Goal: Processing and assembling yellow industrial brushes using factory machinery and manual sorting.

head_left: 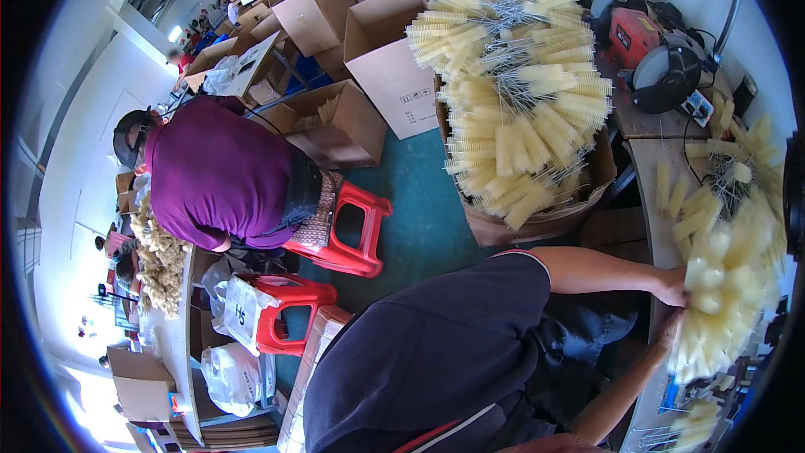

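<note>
Both my hands are at the right side, against a large bundle of pale yellow bristle brushes (pixel 713 302) with wire stems, over the workbench. My left hand (pixel 673 286) grips the bundle's near side, fingers partly hidden by the bristles. Just below it, my right hand (pixel 667 338) is closed against the same bundle, its fingertips also hidden. More loose brushes (pixel 725 189) with wire stems lie on the bench beyond my left hand. Another small group of brushes (pixel 694 428) rests below my right hand.
A carton (pixel 520 226) heaped with brushes (pixel 528 109) stands beside the bench (pixel 650 168). A red cutting machine (pixel 633 38) sits at its far end. Red stools (pixel 352 231), open cartons (pixel 335 130) and a person in a purple shirt (pixel 226 172) are at left.
</note>
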`<state>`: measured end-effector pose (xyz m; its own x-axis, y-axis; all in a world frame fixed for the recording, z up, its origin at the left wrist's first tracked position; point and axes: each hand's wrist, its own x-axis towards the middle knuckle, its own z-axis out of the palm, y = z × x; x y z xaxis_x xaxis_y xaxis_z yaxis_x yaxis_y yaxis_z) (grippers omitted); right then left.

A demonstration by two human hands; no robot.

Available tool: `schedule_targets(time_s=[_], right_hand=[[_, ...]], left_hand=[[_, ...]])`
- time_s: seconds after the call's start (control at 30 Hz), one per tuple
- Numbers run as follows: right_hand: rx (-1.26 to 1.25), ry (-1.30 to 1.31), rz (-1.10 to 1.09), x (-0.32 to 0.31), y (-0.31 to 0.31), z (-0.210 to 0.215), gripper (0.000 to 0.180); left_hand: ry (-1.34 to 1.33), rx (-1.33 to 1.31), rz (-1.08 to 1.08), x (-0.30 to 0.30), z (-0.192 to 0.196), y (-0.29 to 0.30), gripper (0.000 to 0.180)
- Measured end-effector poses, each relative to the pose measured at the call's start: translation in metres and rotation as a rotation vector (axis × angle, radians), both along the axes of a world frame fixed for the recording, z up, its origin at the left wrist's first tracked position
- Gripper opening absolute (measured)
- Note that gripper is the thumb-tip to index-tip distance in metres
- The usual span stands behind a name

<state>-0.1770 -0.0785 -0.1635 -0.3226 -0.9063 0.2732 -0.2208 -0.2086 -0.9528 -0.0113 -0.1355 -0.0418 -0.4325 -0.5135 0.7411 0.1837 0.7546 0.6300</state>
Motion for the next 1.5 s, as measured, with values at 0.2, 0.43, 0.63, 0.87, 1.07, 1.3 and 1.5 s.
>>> schedule_targets(time_s=[0.2, 0.43, 0.63, 0.87, 1.07, 1.3, 1.5], right_hand=[[0.028, 0.107, -0.013, 0.001, -0.002, 0.017, 0.049], [-0.061, -0.217, 0.291, 0.016, 0.012, 0.015, 0.037], [-0.044, -0.269, 0.187, 0.007, 0.004, 0.020, 0.028], [-0.244, 0.375, -0.215, 0.007, 0.011, 0.023, 0.036], [-0.185, 0.439, -0.242, -0.015, 0.009, 0.010, 0.043], [-0.261, 0.875, -0.345, -0.025, -0.004, 0.015, 0.043], [-0.126, 0.585, -0.182, -0.031, -0.011, 0.000, 0.043]], left_hand=[[-0.019, 0.342, -0.103, 0.003, 0.009, 0.002, 0.054], [-0.059, 0.453, -0.058, 0.000, -0.008, 0.008, 0.048], [0.118, 0.602, -0.199, -0.001, 0.019, 0.027, 0.049], [0.350, 0.754, -0.423, 0.016, 0.026, 0.044, 0.053], [0.316, 0.760, -0.291, -0.001, 0.021, 0.040, 0.050], [0.417, 0.803, -0.415, 0.014, 0.031, 0.039, 0.046], [0.398, 0.845, -0.346, 0.019, 0.031, 0.039, 0.041]])
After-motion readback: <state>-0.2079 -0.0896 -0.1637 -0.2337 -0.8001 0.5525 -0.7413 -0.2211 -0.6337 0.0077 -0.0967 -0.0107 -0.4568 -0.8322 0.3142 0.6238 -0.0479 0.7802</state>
